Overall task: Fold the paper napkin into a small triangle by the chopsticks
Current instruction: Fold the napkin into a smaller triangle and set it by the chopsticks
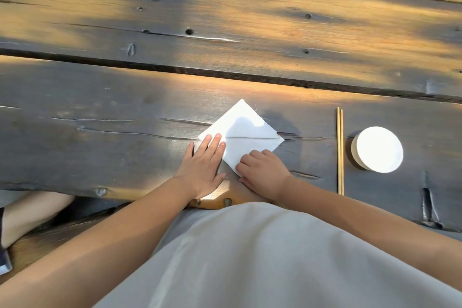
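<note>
White napkin (246, 130) lies as a diamond on the wood surface (100, 120), left of the chopsticks (340, 152). Left hand (202, 170) flat, pinning its left corner; right hand (262, 172) curled, pinching the near corner. Likely mid-fold: next, bring the near corner to the far tip, then crease.

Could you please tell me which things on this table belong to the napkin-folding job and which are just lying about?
Part of the job:
napkin, spread as a diamond
chopsticks, to its right
left hand, flat on the napkin's left corner
right hand, fingers curled at its near corner

Just lying about:
white dish, right of the chopsticks
</note>
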